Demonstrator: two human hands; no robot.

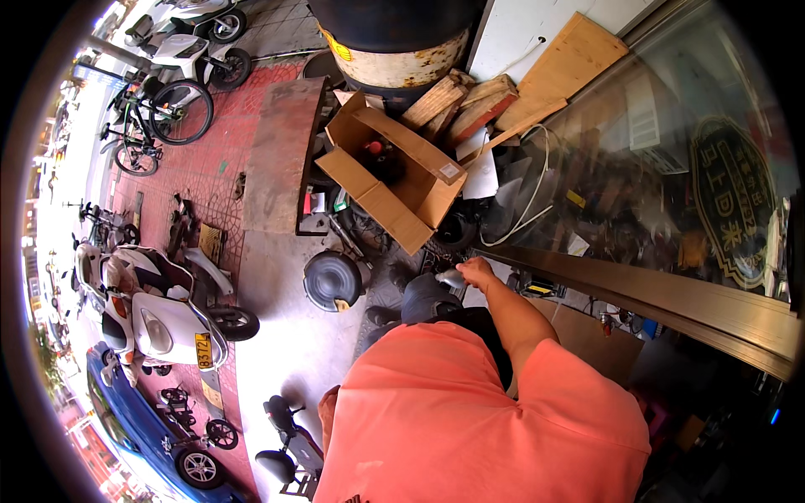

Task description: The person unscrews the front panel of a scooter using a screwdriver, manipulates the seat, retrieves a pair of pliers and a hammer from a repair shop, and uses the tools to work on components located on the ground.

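Right hand [478,272]: fingers closed around a small grey object [453,278], too small to identify.
Left hand [329,412]: mostly hidden behind the orange shirt [470,411]; grip cannot be told.
Right arm: stretched forward toward 12 o'clock, elbow bare.
Open room: bare pavement [285,335] at 9 o'clock.
Edges: glass door frame [654,293] close at 3 o'clock; open cardboard box [402,180] at 11 o'clock; round black pot [333,281] at 9 o'clock.

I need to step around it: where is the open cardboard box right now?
In the head view, the open cardboard box lies ahead of the right hand, upper centre, beside the stacked wooden planks and the rusty barrel.
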